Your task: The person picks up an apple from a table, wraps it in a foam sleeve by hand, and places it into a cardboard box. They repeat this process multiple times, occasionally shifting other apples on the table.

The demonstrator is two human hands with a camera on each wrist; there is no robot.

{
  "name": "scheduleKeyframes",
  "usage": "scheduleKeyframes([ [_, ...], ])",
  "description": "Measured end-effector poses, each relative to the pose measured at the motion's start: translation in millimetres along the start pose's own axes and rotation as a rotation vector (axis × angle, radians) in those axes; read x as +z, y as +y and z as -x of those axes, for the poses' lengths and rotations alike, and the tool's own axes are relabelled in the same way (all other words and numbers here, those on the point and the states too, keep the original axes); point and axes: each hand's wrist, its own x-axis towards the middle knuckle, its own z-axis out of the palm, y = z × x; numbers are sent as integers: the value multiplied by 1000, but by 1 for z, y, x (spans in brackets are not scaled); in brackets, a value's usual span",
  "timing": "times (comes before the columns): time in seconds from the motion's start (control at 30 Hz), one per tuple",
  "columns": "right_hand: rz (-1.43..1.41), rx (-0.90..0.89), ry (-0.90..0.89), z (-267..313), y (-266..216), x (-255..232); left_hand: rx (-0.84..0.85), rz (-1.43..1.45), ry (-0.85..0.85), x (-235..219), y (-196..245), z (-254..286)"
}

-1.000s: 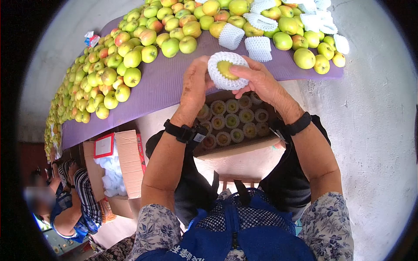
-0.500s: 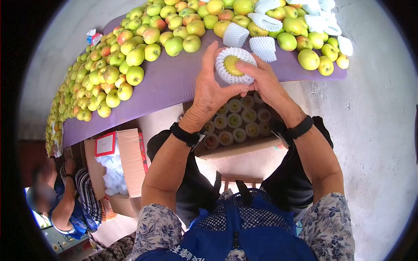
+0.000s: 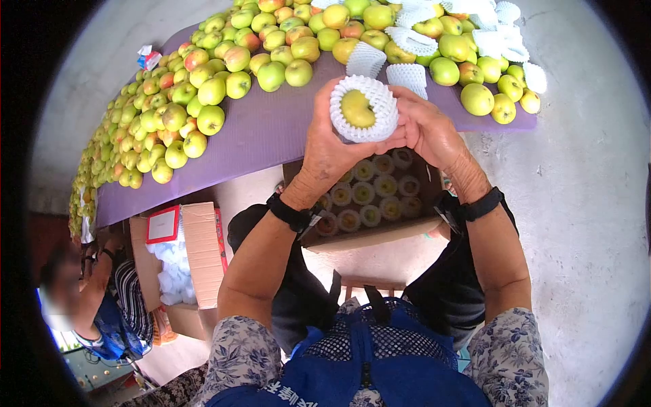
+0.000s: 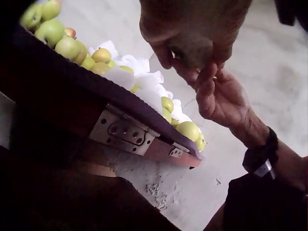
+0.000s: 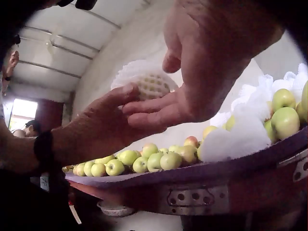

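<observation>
A yellow-green apple [image 3: 357, 109] sits inside a white foam net [image 3: 383, 108], held above the front edge of the purple-covered table. The left hand [image 3: 327, 139] grips the net from the left and below. At its right side, the right hand [image 3: 432, 129] has its fingertips at the net, its fingers loosely bent and its thumb off the apple. In the right wrist view the netted apple [image 5: 151, 86] rests in the left hand [image 5: 96, 118], and fingers of the right hand [image 5: 211, 62] lie against it. The left wrist view shows both hands, with the apple mostly hidden.
Many loose apples [image 3: 174, 117] cover the purple table [image 3: 247, 136], with empty foam nets [image 3: 407, 78] near the right. Below stands a carton [image 3: 380, 234] of netted apples. Another carton [image 3: 203, 254] at the left holds white foam. A second person [image 3: 102, 305] is at the far left.
The right thumb has come off the apple's top and the right hand has shifted right. The left hand has moved round beneath the net and grips it.
</observation>
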Motion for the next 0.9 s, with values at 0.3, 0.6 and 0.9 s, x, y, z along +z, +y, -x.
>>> scheduleKeyframes([
  [0.3, 201, -126, 160, 0, 0, -4, 118, -142, 36, -2, 5, 0],
  [0.6, -10, -147, 67, -4, 9, 1, 93, -138, 41, -3, 7, 3],
  [0.9, -216, -225, 25, -7, 23, 3, -100, 387, 52, 1, 11, 7],
])
